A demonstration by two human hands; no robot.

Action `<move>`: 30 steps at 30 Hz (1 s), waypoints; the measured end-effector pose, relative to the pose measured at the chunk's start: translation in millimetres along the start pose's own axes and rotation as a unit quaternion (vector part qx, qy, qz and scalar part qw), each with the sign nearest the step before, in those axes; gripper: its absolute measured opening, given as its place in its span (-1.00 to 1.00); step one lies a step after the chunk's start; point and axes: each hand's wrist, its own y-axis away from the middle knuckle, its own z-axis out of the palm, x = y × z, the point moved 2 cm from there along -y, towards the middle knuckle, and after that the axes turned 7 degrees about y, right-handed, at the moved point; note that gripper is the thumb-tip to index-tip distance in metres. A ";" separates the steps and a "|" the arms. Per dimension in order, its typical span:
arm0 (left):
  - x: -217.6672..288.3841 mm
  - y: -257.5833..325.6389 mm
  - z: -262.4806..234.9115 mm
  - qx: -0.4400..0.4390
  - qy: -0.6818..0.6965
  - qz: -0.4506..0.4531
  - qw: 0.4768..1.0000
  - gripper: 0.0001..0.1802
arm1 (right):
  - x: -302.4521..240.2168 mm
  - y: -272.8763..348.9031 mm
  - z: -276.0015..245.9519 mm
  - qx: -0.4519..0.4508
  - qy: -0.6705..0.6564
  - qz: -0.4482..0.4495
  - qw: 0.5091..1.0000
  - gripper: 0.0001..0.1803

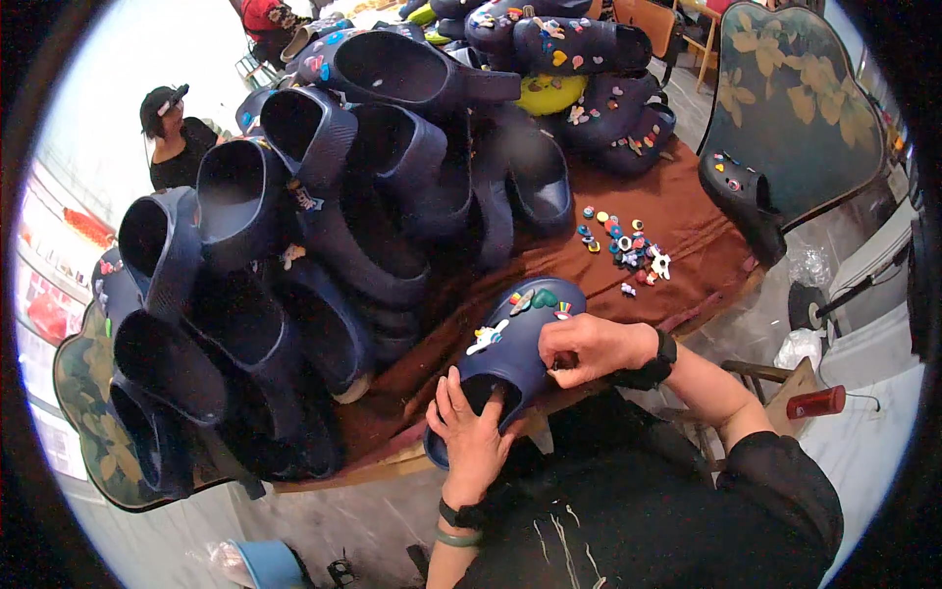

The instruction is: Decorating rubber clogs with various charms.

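A navy blue clog (515, 339) lies at the table's near edge, toe pointing away from me. Several colourful charms, among them a white figure and a green heart-like one, sit on its upper. My left hand (469, 432) grips the clog at its foot opening, with a digit reaching inside and the other fingers along the left rim. My right hand (594, 350) is closed in a pinch against the clog's right side. Something small and dark shows at its fingertips, too small to name. Beyond the clog, a loose cluster of small charms (625, 245) lies on the brown cloth.
A tall heap of navy clogs (383, 187) fills the table's left and back. The brown cloth (549, 257) covers the tabletop. At right, a dark clog (741, 196) leans near a flower-patterned chair back (800, 108). A person (177, 142) is beyond the heap. A blue bucket (267, 563) stands below left.
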 end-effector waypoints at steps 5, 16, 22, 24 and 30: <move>-0.8 -1.6 -4.4 0.006 0.018 0.016 1.000 -0.42 | -9.8 -1.8 1.5 -0.002 0.098 -0.028 0.995 -0.79; 23.0 -14.1 0.7 0.031 0.471 -0.199 0.859 -0.37 | -27.8 16.6 49.7 0.209 0.236 0.109 0.943 -0.65; 20.3 -31.4 28.5 0.014 0.546 -0.176 0.819 -0.52 | -22.8 17.7 58.5 0.208 0.201 0.129 0.948 -0.62; 25.8 -34.1 22.4 0.016 0.538 -0.196 0.820 -0.52 | -22.7 17.1 55.7 0.216 0.212 0.117 0.946 -0.62; 31.6 -37.0 20.3 0.079 0.556 -0.183 0.807 -0.55 | -16.1 22.1 49.9 0.199 0.128 0.128 0.963 -0.66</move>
